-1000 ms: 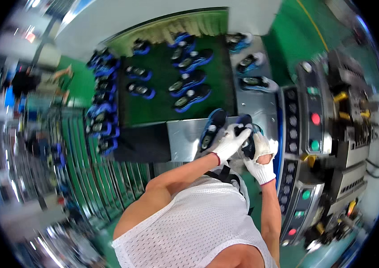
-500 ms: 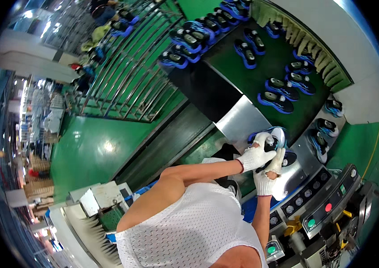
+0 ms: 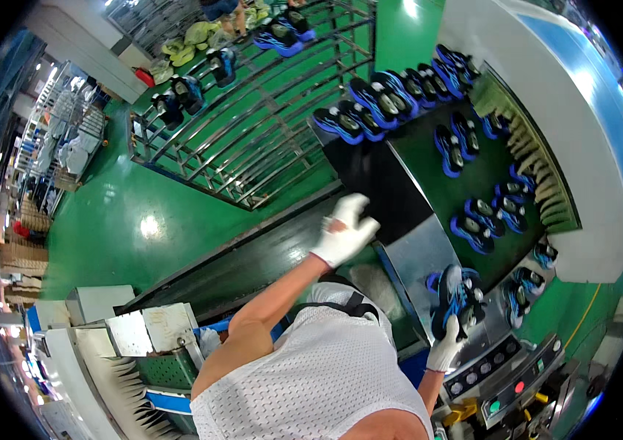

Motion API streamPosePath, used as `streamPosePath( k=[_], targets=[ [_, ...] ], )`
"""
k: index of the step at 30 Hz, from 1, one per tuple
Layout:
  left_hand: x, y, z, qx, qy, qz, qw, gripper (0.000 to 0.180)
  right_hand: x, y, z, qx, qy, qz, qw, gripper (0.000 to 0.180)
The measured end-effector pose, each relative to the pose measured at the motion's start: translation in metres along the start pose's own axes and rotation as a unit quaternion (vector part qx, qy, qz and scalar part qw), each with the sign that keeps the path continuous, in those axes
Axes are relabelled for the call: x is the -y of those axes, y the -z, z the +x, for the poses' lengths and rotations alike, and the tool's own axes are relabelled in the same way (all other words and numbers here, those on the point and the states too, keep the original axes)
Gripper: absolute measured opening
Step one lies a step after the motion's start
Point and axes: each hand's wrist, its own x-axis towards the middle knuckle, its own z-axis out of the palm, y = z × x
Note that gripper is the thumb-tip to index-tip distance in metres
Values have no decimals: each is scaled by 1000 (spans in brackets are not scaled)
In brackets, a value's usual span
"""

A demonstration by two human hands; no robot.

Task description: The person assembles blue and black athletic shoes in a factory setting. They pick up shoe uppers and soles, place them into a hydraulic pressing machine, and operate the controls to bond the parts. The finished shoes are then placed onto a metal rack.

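White-gloved, the right hand (image 3: 446, 350) is gripping a blue shoe (image 3: 457, 295) over the metal plate (image 3: 429, 257) beside the belt (image 3: 484, 172); the left hand (image 3: 346, 231) is hanging empty, fingers spread. A firmer hold around the sole seems wise.

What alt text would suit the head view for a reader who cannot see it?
A person's white-gloved right hand grips a blue and black shoe on a metal plate, while the gloved left hand is raised, empty, over a dark conveyor belt carrying more shoes.
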Motion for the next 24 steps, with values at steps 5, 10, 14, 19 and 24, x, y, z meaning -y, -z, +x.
streamPosePath(
  k=[5,10,14,19,24],
  targets=[
    [132,209,68,-324,82,-14,942,70,13,-94,-13,17,-29,-38,999,56],
    [172,378,105,-506,64,63,858,87,-31,-133,10,124,-4,-122,985,58],
    [215,447,147,-480,130,172,851,105,-39,-156,22,256,87,-279,921,59],
    [215,445,194,-481,202,96,848,98,-33,-171,19,302,233,-389,838,57],
    [219,469,176,-553,177,13,814,87,-21,-159,26,347,207,-391,827,56]
  ],
)
